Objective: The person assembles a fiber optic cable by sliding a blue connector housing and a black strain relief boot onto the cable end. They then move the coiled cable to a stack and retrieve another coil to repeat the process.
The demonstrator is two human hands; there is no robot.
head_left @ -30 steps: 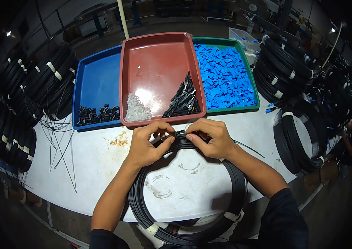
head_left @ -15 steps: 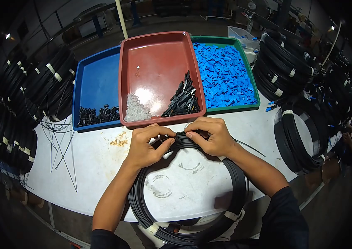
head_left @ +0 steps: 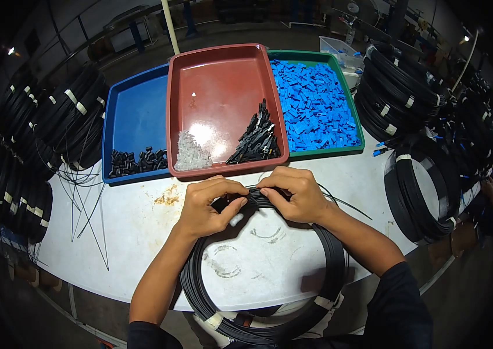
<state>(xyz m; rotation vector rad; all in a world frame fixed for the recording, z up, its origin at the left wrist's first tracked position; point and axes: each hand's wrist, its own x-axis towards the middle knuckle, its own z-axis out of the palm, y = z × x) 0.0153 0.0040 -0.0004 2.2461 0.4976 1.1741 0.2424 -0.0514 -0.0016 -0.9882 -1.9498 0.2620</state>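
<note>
A large coil of black cable [head_left: 332, 262], bound with pale tape, lies over the table's front edge. My left hand [head_left: 211, 202] pinches black cable at the coil's far side, thumb and forefinger together. My right hand [head_left: 296, 196] pinches close beside it, its fingertips also on the cable. The exact bit between the fingertips is small and partly hidden. A small whitish piece [head_left: 236, 219] shows beneath my left thumb. A loose cable end [head_left: 348, 206] sticks out to the right behind my right hand.
Beyond my hands stand a blue tray [head_left: 136, 110] with black sleeves, a red tray [head_left: 223, 75] with clear and black small parts, and a green tray [head_left: 358, 136] full of blue connectors. Taped cable coils [head_left: 403, 192] stand right, more coils [head_left: 11, 192] left. The table [head_left: 124, 232] is white.
Both hands stay at the coil's far side, fingers shifting slightly. The small whitish piece under my left thumb now shows.
</note>
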